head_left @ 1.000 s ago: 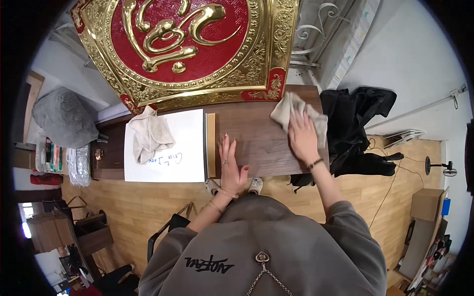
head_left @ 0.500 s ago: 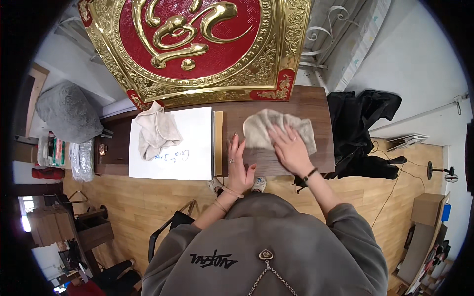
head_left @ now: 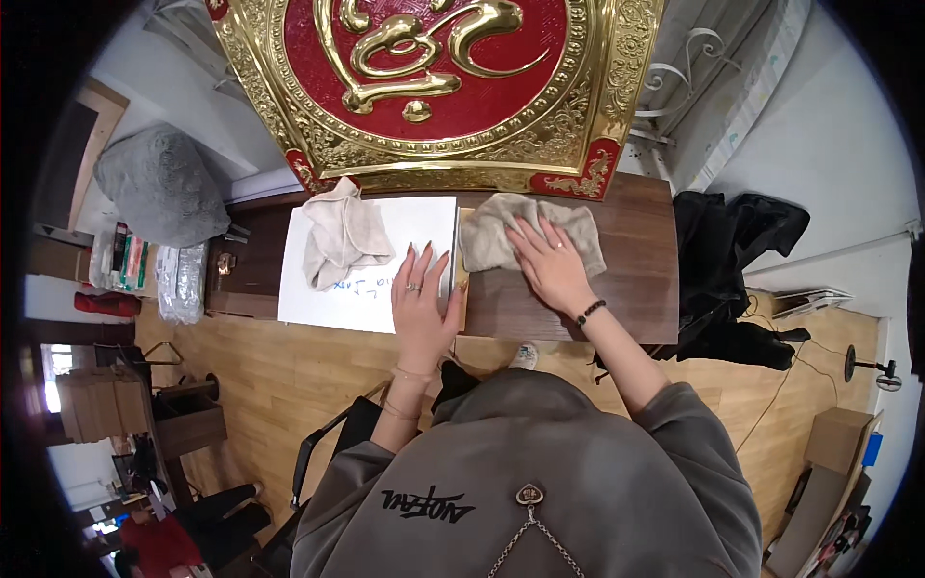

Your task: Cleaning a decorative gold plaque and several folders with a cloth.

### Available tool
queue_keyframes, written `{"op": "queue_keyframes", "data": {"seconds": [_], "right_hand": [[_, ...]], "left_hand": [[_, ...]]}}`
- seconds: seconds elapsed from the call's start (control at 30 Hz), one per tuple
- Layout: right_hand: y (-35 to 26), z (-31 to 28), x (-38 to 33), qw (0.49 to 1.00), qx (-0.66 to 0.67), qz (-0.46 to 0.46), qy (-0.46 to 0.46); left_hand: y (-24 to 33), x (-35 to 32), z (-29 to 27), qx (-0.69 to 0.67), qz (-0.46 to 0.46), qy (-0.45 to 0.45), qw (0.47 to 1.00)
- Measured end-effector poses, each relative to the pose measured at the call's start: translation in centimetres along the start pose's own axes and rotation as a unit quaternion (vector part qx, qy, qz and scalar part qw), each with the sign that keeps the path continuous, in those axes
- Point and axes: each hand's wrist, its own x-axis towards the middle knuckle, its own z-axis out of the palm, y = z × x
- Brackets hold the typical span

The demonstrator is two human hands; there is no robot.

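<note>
My right hand (head_left: 556, 267) lies flat on a grey-beige cloth (head_left: 489, 244), fingers stretched and pressing it against the dark brown wooden tabletop (head_left: 626, 275). The cloth's left end reaches the tan edge beside the white board. Fingers spread, my left hand (head_left: 424, 303) rests at the right side of the white board (head_left: 308, 310), over some blue handwriting, holding nothing. A second, paler cloth (head_left: 339, 236) lies crumpled on that board. Just beyond stands a large square plaque (head_left: 443, 164) with a gold carved frame, a red centre and raised gold lettering.
Black fabric (head_left: 732, 231) hangs beside the table's right end. On the left are a grey fluffy bundle (head_left: 159, 188) and clear-wrapped packages (head_left: 181, 282). A black chair (head_left: 337, 443) stands behind my left arm. Another person in red (head_left: 164, 539) is at the lower left.
My right hand has slid the cloth left along the tabletop toward the white board. My left hand has shifted from beside the board onto its right side. The whole view has shifted slightly.
</note>
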Motion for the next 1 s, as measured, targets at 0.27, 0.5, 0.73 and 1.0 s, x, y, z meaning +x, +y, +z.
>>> {"op": "queue_keyframes", "data": {"seconds": [0.27,0.5,0.73,1.0], "right_hand": [[-3.4,-1.1,-4.8,0.983,0.080,-0.127,-0.107],[-2.5,3.0,2.4,0.999,0.012,-0.019,0.046],[-2.2,-0.3,-2.3,0.991,0.124,-0.046,-0.011],[-3.9,2.4,12.8,0.879,0.461,0.122,0.008]], "left_hand": [[-0.4,-0.5,0.1,0.023,-0.008,0.000,1.000],[-0.4,-0.2,0.4,0.012,-0.009,-0.016,1.000],[0.0,-0.4,-0.1,0.016,-0.018,0.004,1.000],[0.1,-0.2,0.2,0.011,-0.018,0.007,1.000]]}}
